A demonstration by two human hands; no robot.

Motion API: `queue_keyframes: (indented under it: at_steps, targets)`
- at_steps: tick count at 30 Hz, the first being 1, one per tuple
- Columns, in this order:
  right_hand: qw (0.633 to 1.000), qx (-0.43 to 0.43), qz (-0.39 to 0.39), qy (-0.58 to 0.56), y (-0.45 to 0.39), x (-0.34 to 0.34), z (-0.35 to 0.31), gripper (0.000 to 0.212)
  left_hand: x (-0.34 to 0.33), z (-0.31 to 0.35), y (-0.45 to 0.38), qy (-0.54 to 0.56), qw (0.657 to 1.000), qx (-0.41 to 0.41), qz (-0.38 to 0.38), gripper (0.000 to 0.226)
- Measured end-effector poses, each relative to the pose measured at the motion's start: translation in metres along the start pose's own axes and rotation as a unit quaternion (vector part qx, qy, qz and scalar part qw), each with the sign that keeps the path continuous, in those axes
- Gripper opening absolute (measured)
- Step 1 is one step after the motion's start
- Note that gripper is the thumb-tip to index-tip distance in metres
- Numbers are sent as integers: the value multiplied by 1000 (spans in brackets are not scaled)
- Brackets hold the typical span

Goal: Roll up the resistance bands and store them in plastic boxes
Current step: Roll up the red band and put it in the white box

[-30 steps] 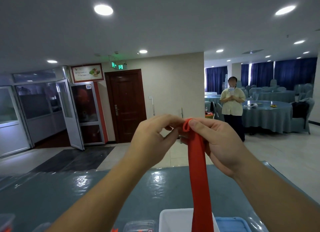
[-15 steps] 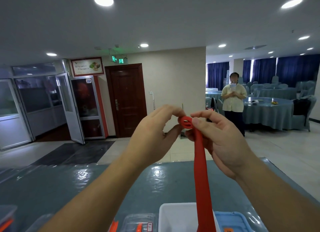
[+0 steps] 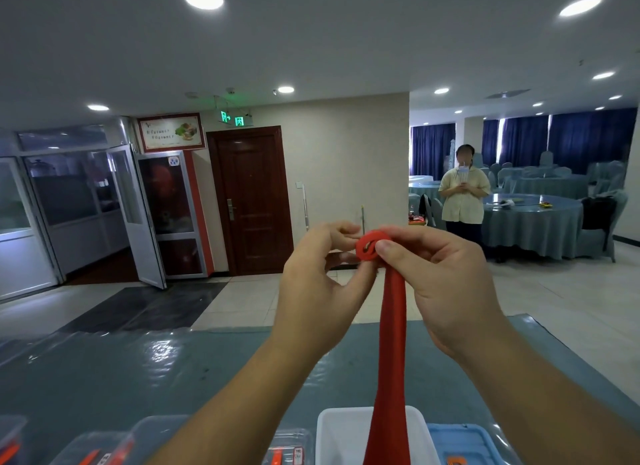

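Note:
A red resistance band [image 3: 391, 343] hangs straight down from my raised hands, its top end wound into a small coil [image 3: 369, 245]. My left hand [image 3: 318, 291] pinches the coil from the left with fingertips and thumb. My right hand [image 3: 446, 284] grips it from the right, thumb pressed on the coil's face. The band's lower end drops in front of a white plastic box [image 3: 332, 433] at the bottom edge. Clear plastic boxes [image 3: 287, 447] with orange-red contents lie to its left.
A blue-grey table with a glossy cover [image 3: 121, 378] stretches in front of me. A blue lid or box [image 3: 464, 444] sits right of the white box. A person [image 3: 462, 194] stands beyond the table by round tables with blue cloths [image 3: 533, 222]. A dark wooden door [image 3: 251, 201] is behind.
The band's top end has been rolled from a simple fold into a thicker coil. Both hands stayed raised together, turning the coil between the fingers.

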State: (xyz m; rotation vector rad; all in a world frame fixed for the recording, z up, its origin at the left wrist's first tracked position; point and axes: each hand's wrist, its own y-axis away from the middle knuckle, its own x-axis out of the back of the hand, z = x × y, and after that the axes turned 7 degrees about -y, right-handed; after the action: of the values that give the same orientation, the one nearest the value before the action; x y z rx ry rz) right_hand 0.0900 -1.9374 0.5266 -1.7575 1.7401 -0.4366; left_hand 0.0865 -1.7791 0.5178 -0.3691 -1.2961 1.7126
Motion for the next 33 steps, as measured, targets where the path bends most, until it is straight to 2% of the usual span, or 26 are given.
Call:
queue_keyframes:
  at_steps: [2,4,7,11,15,19,21,23,27,29,31,33]
  targets:
    - [998,11,-23,56,-3,7,-1,19,6,3,-3,72,993,65,-70,15]
    - [994,1,-49,93,-6,12,1,22,11,3,-8,87,984,113,-107,11]
    - [996,-31,-32,76,-7,15,5,30,16,3,-16,142,964,168,-148,13]
    - [999,0,-16,44,-3,10,10,15,18,1,-21,197,937,214,-193,38]
    - [1000,6,-12,15,-1,5,12,18,14,-1,-17,237,923,232,-195,38]
    - [998,-4,-69,3,-1,2,12,27,5,1,-12,330,896,271,-124,33]
    - [997,5,-68,17,-2,6,11,31,5,0,-14,346,884,289,-123,34]
    - [995,13,-84,61,-4,12,10,33,9,-4,-19,301,895,283,-167,35]
    - [970,5,-184,161,-7,22,4,34,26,-9,-30,151,924,229,-267,32]
    - [965,0,-201,170,-9,22,2,36,31,-8,-34,96,930,199,-293,28]
    - [976,-1,-167,139,-10,19,3,39,32,-7,-35,106,938,196,-266,26]
    - [988,8,-111,108,-9,17,5,34,27,-5,-31,163,940,209,-216,24]
